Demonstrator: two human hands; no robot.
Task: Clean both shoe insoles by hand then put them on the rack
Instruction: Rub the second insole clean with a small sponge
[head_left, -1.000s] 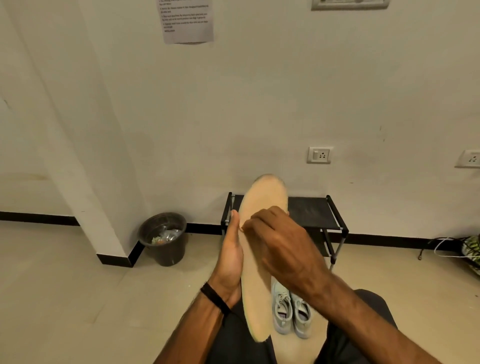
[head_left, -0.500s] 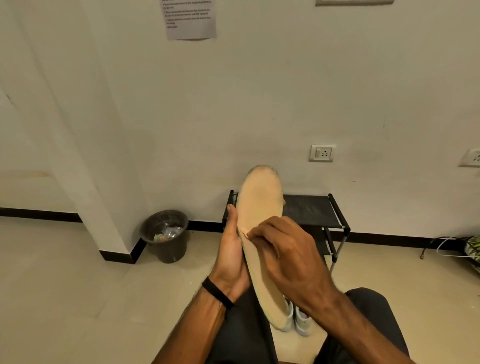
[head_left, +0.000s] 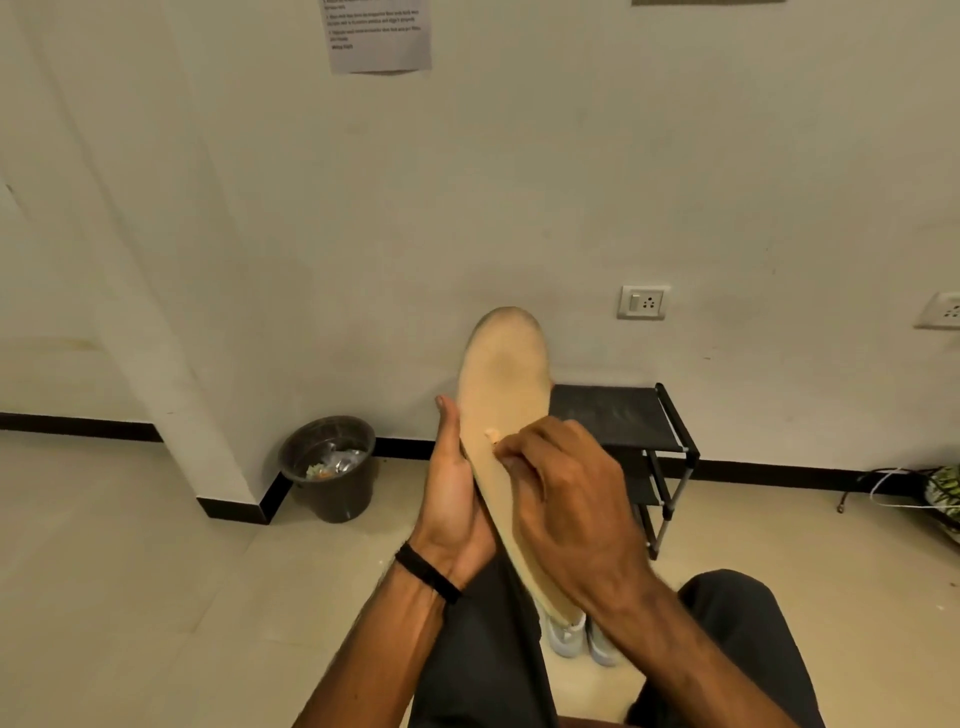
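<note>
insole (head_left: 506, 395) held upright, gripped along its edge by left hand (head_left: 457, 499) | right hand (head_left: 566, 499) fingertips curled and pressed on its face | rack (head_left: 623, 415) seen behind

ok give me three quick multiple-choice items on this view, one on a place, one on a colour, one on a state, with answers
1. Where is the bin?
A. left of the rack
B. on the rack
C. right of the rack

2. What colour is the insole?
A. blue
B. tan
C. black

3. What is the left hand doing?
A. hanging idle
B. holding the insole's edge
C. gripping a shoe

Answers: 1 A, the bin stands by the pillar corner. 2 B, its face is tan. 3 B, the palm and thumb lie along the edge while the right hand works its face.
</note>
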